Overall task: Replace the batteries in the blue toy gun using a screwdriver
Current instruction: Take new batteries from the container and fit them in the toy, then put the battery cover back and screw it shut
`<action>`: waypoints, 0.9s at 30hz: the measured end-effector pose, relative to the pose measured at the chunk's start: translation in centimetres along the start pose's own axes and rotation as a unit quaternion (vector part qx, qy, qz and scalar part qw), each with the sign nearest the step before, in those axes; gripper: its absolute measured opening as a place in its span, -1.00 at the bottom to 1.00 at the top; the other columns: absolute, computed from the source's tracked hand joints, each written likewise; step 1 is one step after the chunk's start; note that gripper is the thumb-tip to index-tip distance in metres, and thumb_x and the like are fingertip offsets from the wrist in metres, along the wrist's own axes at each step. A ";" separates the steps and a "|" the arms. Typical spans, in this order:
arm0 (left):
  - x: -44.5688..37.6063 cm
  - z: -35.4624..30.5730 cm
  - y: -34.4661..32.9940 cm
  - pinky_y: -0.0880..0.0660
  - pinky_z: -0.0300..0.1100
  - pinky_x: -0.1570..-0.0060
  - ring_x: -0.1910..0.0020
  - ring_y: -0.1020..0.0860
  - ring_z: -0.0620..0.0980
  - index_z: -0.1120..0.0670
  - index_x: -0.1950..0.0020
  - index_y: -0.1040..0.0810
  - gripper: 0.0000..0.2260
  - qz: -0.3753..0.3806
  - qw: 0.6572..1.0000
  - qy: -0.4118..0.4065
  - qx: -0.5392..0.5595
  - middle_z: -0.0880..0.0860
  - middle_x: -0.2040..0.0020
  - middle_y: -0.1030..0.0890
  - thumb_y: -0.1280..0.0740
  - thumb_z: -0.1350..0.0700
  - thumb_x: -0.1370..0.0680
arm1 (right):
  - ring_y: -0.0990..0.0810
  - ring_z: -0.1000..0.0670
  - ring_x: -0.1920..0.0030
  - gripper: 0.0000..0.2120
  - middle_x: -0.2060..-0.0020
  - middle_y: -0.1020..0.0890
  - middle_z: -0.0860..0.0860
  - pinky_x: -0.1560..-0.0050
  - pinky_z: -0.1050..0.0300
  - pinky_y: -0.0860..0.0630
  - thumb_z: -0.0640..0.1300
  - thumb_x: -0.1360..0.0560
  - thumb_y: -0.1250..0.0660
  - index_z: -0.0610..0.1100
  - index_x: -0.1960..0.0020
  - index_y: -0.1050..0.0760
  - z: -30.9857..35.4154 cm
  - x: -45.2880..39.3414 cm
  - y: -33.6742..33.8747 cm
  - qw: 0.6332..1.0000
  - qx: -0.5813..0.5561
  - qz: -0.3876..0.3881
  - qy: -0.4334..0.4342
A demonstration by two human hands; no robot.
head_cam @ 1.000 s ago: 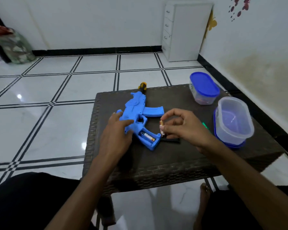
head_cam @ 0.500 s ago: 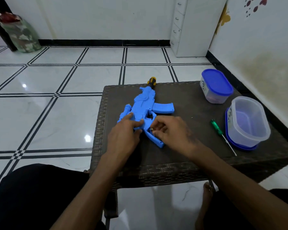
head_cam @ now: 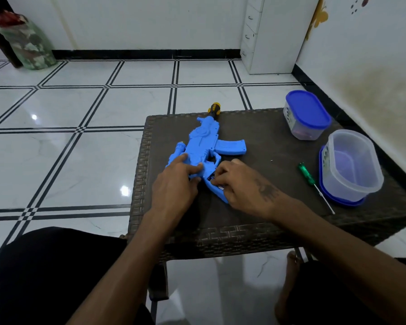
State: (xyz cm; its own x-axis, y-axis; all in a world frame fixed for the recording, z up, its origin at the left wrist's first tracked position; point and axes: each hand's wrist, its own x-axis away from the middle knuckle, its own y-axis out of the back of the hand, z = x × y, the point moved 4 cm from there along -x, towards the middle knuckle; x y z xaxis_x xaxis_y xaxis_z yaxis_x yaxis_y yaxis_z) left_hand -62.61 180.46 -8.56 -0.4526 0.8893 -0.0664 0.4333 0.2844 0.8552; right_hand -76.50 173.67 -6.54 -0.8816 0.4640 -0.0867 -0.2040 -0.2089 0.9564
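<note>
Since a second ago my right hand (head_cam: 242,184) came from the bench (head_cam: 267,137) onto the blue toy gun (head_cam: 204,146) grip, fingers curled, pinching a battery (head_cam: 217,186) into its compartment, while my left hand (head_cam: 176,181) presses flat the body, whose long axis points away.

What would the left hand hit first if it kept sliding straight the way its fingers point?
The left hand already rests on the blue plastic toy gun; beyond it, probably nothing else on the table.

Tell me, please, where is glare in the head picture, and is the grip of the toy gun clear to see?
Head view: bright glare spots on the glossy floor tiles; wide-angle bending toward the edges; the blue toy gun is sharp, but the right hand hides most of its grip.
</note>
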 end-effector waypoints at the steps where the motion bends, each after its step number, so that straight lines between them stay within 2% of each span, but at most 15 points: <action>1: -0.1 0.0 0.0 -0.46 0.09 -0.24 -0.40 -0.40 0.06 -0.20 -0.30 -0.54 -0.67 0.000 1.000 -0.001 -0.004 -0.05 -0.53 -0.28 -0.34 0.04 -0.56 | -0.40 0.00 -0.01 -0.71 -0.10 -0.54 0.00 -0.05 0.03 -0.49 -0.25 -0.54 -0.23 -0.09 -0.14 -0.67 0.0 -0.2 0.1 1.000 0.006 0.007 0.001; 5: -0.2 -0.2 0.1 -0.44 0.11 -0.26 -0.41 -0.39 0.07 -0.20 -0.31 -0.53 -0.66 0.006 1.000 0.002 -0.014 -0.04 -0.53 -0.28 -0.34 0.05 -0.55 | -0.45 -0.06 -0.07 -0.71 -0.10 -0.53 -0.03 -0.10 0.02 -0.46 -0.23 -0.56 -0.22 -0.09 -0.17 -0.65 -0.3 0.1 0.6 0.999 0.014 0.037 0.022; 9: 0.2 -0.3 0.0 -0.45 0.10 -0.25 -0.37 -0.43 0.06 -0.22 -0.35 -0.49 -0.64 0.009 1.000 0.000 -0.008 -0.05 -0.54 -0.25 -0.32 0.05 -0.56 | -0.55 -0.04 -0.10 -0.69 -0.06 -0.61 -0.04 -0.13 0.13 -0.47 -0.32 -0.53 -0.26 -0.08 -0.18 -0.62 -3.8 2.2 2.6 0.989 -0.082 -0.091 -0.087; 12: 0.5 -0.9 0.2 -0.44 0.08 -0.27 -0.38 -0.43 0.07 -0.19 -0.37 -0.48 -0.63 0.005 1.000 -0.003 -0.027 -0.02 -0.54 -0.25 -0.30 0.07 -0.58 | -0.50 -0.03 -0.22 -0.70 -0.17 -0.58 0.00 -0.25 0.09 -0.41 -0.22 -0.56 -0.30 -0.01 -0.26 -0.57 -7.0 4.0 2.5 0.984 -0.021 -0.022 -0.176; 14: 0.8 -1.6 0.4 -0.46 0.04 -0.20 -0.33 -0.46 0.09 -0.14 -0.36 -0.50 -0.65 0.001 0.999 -0.006 -0.048 0.00 -0.50 -0.32 -0.27 0.09 -0.59 | -0.47 -0.03 -0.24 -0.67 -0.21 -0.56 0.01 -0.28 0.10 -0.37 -0.12 -0.55 -0.32 0.04 -0.31 -0.52 -7.7 4.8 1.7 0.982 -0.002 0.018 -0.190; 17: 1.2 -2.4 0.8 -0.47 0.03 -0.09 -0.25 -0.48 0.13 -0.10 -0.34 -0.52 -0.67 -0.001 0.998 -0.004 -0.067 0.05 -0.39 -0.41 -0.26 0.12 -0.59 | -0.46 -0.02 -0.21 -0.63 -0.20 -0.54 0.01 -0.26 0.13 -0.36 -0.09 -0.55 -0.32 0.06 -0.35 -0.49 -7.7 5.3 1.2 0.982 -0.006 0.010 -0.187; 23: 1.3 -2.9 0.6 -0.46 -0.01 -0.11 -0.27 -0.47 0.10 -0.11 -0.36 -0.51 -0.65 0.000 0.997 -0.005 -0.080 0.05 -0.39 -0.42 -0.27 0.11 -0.59 | -0.42 0.01 -0.27 -0.46 -0.28 -0.47 0.01 -0.31 0.14 -0.36 -0.01 -0.52 -0.35 -0.03 -0.48 -0.38 -7.5 6.1 1.2 0.984 -0.006 0.053 -0.170; 27: 1.4 -2.8 0.5 -0.46 0.01 -0.14 -0.29 -0.47 0.11 -0.12 -0.38 -0.49 -0.63 0.009 0.997 0.000 -0.079 0.04 -0.43 -0.39 -0.29 0.09 -0.57 | -0.48 0.02 -0.21 -0.56 -0.21 -0.53 0.02 -0.26 0.12 -0.41 -0.04 -0.55 -0.35 0.02 -0.42 -0.42 -8.0 6.6 1.5 0.985 -0.006 0.017 -0.174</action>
State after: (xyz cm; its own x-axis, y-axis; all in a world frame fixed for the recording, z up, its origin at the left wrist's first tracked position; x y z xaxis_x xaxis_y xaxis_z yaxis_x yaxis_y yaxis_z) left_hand -65.25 180.83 -6.78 -0.4455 0.8939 -0.0501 0.3125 0.2077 0.9269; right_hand -85.97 169.56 -7.94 -0.6893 0.7229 0.0481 -0.1842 -0.2391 0.9534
